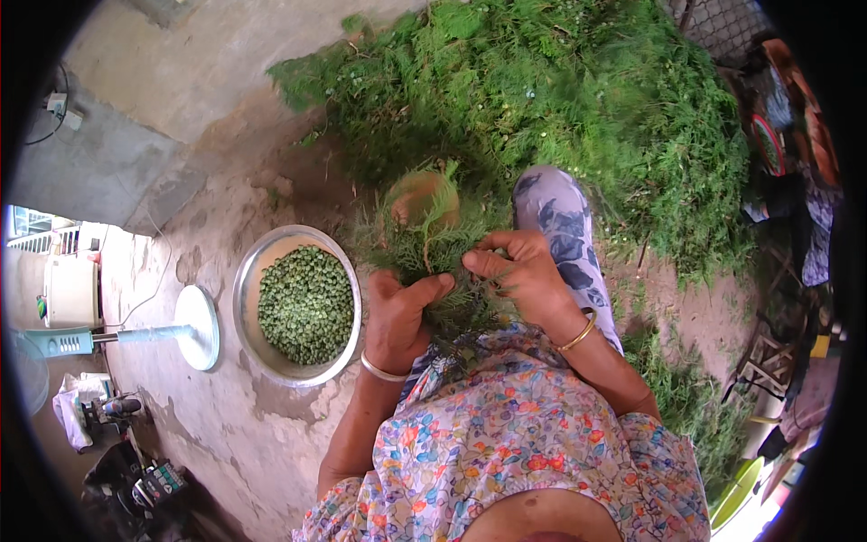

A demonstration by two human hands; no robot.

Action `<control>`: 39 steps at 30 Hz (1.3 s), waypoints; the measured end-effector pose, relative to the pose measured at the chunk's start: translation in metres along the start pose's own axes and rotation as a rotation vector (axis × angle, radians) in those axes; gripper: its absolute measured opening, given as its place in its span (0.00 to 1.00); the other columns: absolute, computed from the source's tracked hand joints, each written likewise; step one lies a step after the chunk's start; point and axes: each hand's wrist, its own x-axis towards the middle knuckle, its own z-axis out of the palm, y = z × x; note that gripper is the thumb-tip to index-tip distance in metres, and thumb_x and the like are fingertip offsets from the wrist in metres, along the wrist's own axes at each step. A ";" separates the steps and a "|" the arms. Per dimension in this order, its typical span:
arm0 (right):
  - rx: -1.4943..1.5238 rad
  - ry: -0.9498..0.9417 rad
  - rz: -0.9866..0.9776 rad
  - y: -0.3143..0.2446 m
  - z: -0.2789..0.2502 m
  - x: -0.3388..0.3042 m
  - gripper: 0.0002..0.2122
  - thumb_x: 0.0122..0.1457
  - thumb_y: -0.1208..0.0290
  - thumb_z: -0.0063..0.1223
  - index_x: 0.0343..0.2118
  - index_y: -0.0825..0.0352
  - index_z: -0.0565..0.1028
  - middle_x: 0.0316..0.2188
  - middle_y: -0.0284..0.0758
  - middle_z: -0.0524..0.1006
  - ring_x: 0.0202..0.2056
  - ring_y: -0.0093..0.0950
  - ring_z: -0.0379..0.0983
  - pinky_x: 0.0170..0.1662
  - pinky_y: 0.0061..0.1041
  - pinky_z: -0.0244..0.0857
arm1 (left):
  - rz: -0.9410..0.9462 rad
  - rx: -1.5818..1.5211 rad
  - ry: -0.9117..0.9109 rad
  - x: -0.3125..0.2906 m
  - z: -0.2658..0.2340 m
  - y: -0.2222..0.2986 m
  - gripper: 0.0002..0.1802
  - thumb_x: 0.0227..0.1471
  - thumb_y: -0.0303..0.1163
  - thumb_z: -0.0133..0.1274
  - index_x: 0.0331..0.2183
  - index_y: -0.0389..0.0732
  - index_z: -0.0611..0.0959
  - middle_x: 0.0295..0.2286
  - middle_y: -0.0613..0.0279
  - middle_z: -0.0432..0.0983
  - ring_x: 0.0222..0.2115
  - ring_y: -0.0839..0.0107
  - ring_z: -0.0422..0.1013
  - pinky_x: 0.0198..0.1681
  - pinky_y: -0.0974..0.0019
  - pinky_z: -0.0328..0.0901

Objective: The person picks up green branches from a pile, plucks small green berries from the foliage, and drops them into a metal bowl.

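My left hand (pixel 400 316) is closed around a green conifer sprig (pixel 429 239), its thumb pressed on the stem. The sprig's feathery tips fan out above my lap. Thumb and forefinger of my right hand (pixel 526 275) are pinched together at the sprig's right edge; whatever sits between them is too small to make out. Left of my hands, a wide metal basin (pixel 246 336) on the ground holds many small round green cones (pixel 305 305). More cut foliage (pixel 470 316) lies below the sprig, on my lap.
A large heap of green conifer branches (pixel 560 99) spreads ahead of my knees, with more cut branches (pixel 673 397) at my right side. A pale blue standing fan (pixel 194 327) lies left of the basin in this view. Assorted household items crowd the right edge.
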 end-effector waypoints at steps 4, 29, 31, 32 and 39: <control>-0.323 0.275 -0.449 0.007 0.007 0.004 0.06 0.52 0.72 0.57 0.24 0.69 0.77 0.18 0.29 0.74 0.18 0.15 0.66 0.18 0.15 0.56 | 0.574 0.819 -0.183 -0.003 -0.006 0.000 0.10 0.42 0.16 0.52 0.33 0.29 0.79 0.27 0.58 0.77 0.27 0.71 0.74 0.31 0.69 0.68; -0.435 -0.023 -0.204 0.019 0.016 -0.027 0.11 0.50 0.71 0.60 0.34 0.72 0.75 0.26 0.38 0.77 0.26 0.21 0.72 0.28 0.23 0.65 | 0.372 0.476 0.219 0.042 -0.054 -0.009 0.12 0.40 0.15 0.50 0.31 0.34 0.81 0.25 0.60 0.76 0.28 0.70 0.72 0.30 0.71 0.65; -0.515 0.020 -0.261 0.021 0.015 -0.024 0.11 0.50 0.71 0.60 0.34 0.72 0.75 0.26 0.38 0.77 0.26 0.23 0.73 0.29 0.23 0.65 | 0.468 0.792 0.197 0.040 -0.051 -0.015 0.13 0.39 0.15 0.50 0.31 0.34 0.81 0.26 0.58 0.76 0.29 0.67 0.72 0.32 0.70 0.66; -0.487 -0.001 -0.202 0.021 0.014 -0.022 0.12 0.50 0.70 0.60 0.34 0.72 0.75 0.27 0.39 0.77 0.27 0.24 0.73 0.30 0.24 0.66 | 0.379 0.474 0.209 0.042 -0.050 -0.018 0.09 0.42 0.16 0.51 0.30 0.32 0.81 0.26 0.60 0.76 0.27 0.72 0.72 0.30 0.71 0.66; -0.592 0.005 -0.517 0.027 0.011 -0.011 0.10 0.49 0.73 0.61 0.32 0.73 0.75 0.23 0.34 0.76 0.22 0.16 0.72 0.25 0.18 0.65 | 0.456 0.700 0.218 0.052 -0.063 -0.029 0.09 0.41 0.17 0.54 0.31 0.34 0.81 0.26 0.62 0.76 0.27 0.75 0.70 0.31 0.71 0.67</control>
